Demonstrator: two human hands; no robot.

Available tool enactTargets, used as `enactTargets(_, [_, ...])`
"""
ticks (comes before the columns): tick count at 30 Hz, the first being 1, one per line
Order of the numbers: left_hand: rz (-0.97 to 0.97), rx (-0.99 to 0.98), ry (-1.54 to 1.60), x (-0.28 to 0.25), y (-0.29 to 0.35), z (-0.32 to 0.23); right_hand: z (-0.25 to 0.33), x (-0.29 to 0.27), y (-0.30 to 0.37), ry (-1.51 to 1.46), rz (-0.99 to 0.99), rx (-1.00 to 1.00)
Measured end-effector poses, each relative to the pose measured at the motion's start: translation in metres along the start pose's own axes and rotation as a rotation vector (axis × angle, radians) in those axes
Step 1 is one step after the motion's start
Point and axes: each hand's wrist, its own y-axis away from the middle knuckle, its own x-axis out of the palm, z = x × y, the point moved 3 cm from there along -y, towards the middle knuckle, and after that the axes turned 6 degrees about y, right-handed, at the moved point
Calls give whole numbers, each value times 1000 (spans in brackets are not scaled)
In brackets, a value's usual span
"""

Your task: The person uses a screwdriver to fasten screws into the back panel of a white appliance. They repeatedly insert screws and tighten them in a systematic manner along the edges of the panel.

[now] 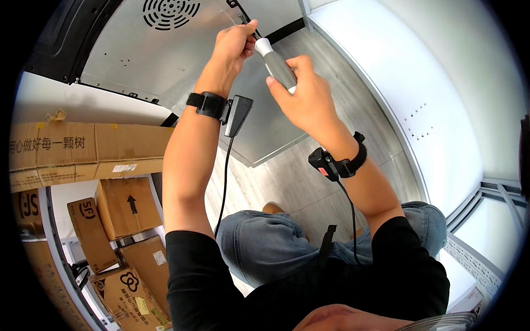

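Note:
My right hand (303,94) grips a screwdriver with a grey and white handle (276,65). Its tip points up toward the back panel of a silver metal appliance (160,60) near the panel's upper right corner. My left hand (234,47) pinches the screwdriver's shaft close to the tip, right at the panel. Each wrist wears a black strap with a small device and a cable. The screw itself is hidden by my fingers.
Several cardboard boxes (124,207) are stacked at the left on a white shelf. A round vent (170,12) sits in the panel's top. A white wall panel (419,94) runs along the right. My knees in jeans (265,243) are below, over a grey wood floor.

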Motion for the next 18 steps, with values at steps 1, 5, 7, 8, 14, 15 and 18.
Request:
enactTargets(1, [-1,2,-10,-1,0,0,-2,2,-1,-37,21,34])
enactTargets(5, [180,-14,123,-1,9,-7,-11,8,-6,-391,133,274])
enactTargets(7, [214,-31,131,-5,9,-9,-6,10,-5,-574,268,395])
enactTargets(8, [168,-28,116,-7,8,-8,-2,5,-4,-615,363,430])
enactTargets(14, [32,-29,64,-1,4,1,-11,6,2,-357,284,304])
enactTargets(15, [10,-30,69,3,4,4,-10,4,4,-259,198,228])
enactTargets(18, [-12,-21,57,6,8,10,-11,1,8,-141,106,108])
